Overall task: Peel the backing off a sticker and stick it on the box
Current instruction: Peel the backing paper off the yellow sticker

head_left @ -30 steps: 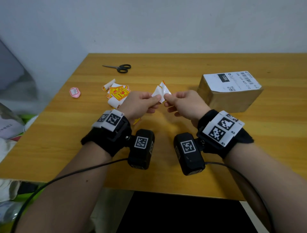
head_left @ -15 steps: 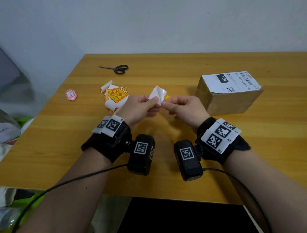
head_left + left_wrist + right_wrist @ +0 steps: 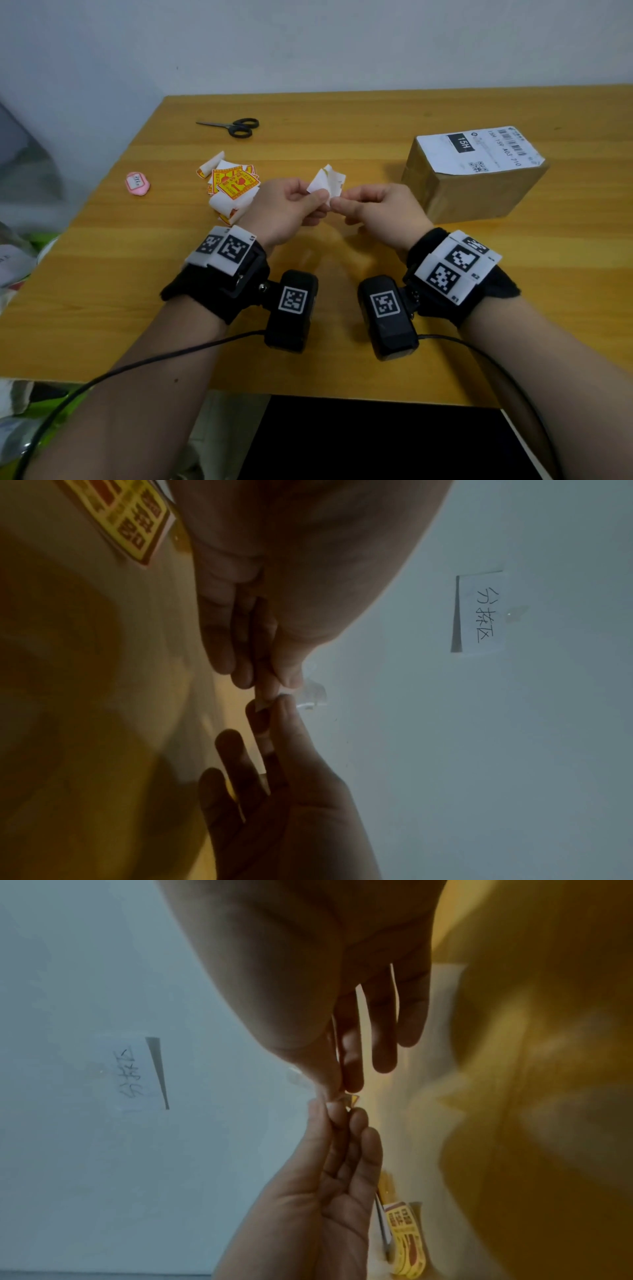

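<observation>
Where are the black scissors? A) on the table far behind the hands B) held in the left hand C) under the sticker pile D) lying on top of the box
A: the scissors lie flat on the table near its far edge, well behind both hands and away from the box.

The table (image 3: 342,359) carries one box (image 3: 479,192), one pair of scissors (image 3: 236,126) and one pink tag (image 3: 137,184). One sticker (image 3: 325,181) is held; the pile of stickers (image 3: 231,185) cannot be counted.
</observation>
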